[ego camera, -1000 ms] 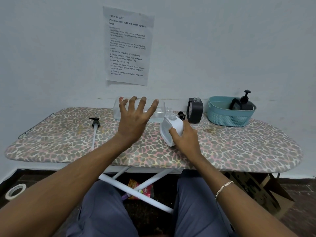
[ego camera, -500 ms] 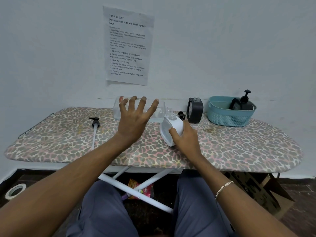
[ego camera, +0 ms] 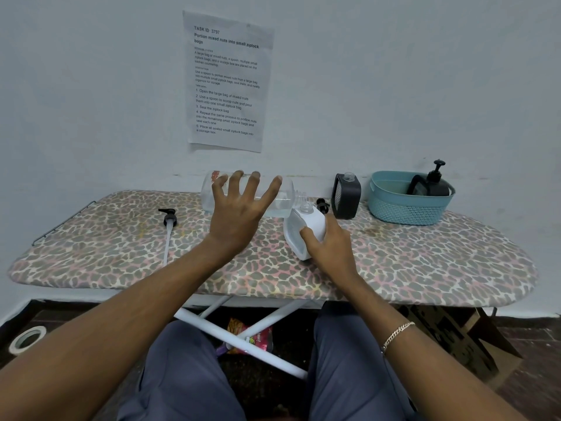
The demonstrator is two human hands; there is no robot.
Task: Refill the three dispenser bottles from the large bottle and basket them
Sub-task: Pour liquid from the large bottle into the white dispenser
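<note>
Nothing has shifted: left hand point(ego camera: 239, 215) still tips large bottle point(ego camera: 279, 199) into white bottle point(ego camera: 306, 229).

printed sheet point(ego camera: 228, 82) taped on far wall; tape roll point(ego camera: 27, 339) on floor near left; cardboard box point(ego camera: 455, 338) under board, right.

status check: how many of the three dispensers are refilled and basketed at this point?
Done: one black dispenser, pump on, lies in the teal basket. In hand: the left hand tips the large clear bottle on its side, mouth at the open white dispenser, which the right hand tilts. Left: the uncapped black dispenser on the board, fill level unreadable; refit pumps, basket both.
</note>
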